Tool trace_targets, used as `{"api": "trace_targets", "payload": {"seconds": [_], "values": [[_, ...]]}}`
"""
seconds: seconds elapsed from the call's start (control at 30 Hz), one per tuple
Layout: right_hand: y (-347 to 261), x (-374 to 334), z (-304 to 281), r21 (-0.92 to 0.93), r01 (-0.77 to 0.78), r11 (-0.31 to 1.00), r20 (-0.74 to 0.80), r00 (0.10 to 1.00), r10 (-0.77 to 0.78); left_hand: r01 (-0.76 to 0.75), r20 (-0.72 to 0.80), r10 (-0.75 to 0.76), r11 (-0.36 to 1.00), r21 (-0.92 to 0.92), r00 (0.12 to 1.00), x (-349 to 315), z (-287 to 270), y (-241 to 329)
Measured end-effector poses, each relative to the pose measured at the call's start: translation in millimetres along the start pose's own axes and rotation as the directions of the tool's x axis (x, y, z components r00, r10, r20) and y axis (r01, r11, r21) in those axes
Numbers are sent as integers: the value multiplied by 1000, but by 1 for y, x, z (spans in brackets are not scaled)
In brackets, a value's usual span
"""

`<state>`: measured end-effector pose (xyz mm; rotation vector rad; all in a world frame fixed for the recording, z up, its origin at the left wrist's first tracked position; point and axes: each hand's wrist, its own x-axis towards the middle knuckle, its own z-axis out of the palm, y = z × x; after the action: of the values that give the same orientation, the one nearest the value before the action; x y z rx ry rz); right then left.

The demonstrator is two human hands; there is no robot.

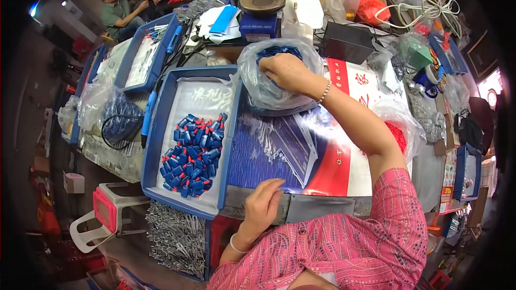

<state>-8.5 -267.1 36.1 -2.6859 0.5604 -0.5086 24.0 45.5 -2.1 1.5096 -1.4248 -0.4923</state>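
Observation:
My right hand [287, 74] reaches into the mouth of a clear plastic bag [258, 88] of dark blue plastic pieces [279, 51]. Its fingers are curled down against the pieces, and the fingertips are hidden. Close to my body, at the table's near edge, my left hand [260, 207] hovers with loosely bent fingers, the thumb apart, and nothing visible in it. Left of the bag lies a blue tray [229, 145] lined with white sheet. A heap of small blue pieces with red tips [193, 156] covers its lower half.
A printed poster [269, 156] covers the table before me. On the right stands a bag of red pieces [398, 134]. A bin of thin metal parts [177, 241] sits below the tray, near a white stool [110, 212]. Farther back are a black box [346, 43] and a seated person [121, 13].

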Motion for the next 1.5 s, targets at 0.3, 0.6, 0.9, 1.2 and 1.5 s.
{"api": "trace_targets", "payload": {"seconds": [0.3, 0.6, 0.9, 1.2, 1.5], "values": [[-10, -78, -58, 257, -124, 959, -322, 924, 205, 213, 82, -202, 965, -150, 976, -10, 6, -8], [-74, -218, -27, 676, -195, 711, -49, 950, 307, 467, 363, -294, 557, -687, 884, 29, 33, 10], [-85, -271, -15, 607, -186, 773, -131, 936, 328, 581, 514, -299, 578, -573, 804, 22, 63, 24], [-35, -318, -37, 417, -418, 807, -198, 825, 529, 539, 658, -277, 810, -233, 700, 2, 66, 20], [72, -319, -30, -199, -642, 741, -254, 764, 593, 697, 659, -332, 580, -422, 675, -6, 65, 18]]}}
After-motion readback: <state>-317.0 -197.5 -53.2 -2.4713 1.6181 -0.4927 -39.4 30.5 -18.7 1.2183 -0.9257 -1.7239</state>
